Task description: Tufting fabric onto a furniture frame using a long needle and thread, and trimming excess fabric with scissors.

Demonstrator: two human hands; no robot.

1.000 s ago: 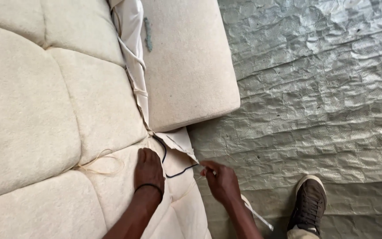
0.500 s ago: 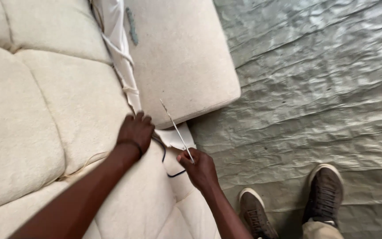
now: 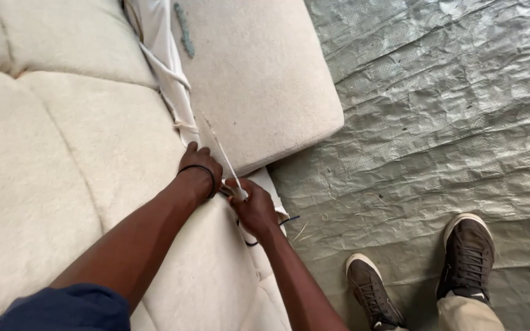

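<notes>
On nubby cushion [image 3: 93, 159]: thin cord [image 3: 225, 160], pinched.

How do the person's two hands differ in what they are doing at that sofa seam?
The left hand lies knuckles up on the cream cushion at the seam, with a dark band at its wrist; the right hand has no band and is closed around a thin white cord. The left hand sits farther up the seam, the right hand nearer the sofa's edge. Both are bare and meet beside the white lining.
</notes>
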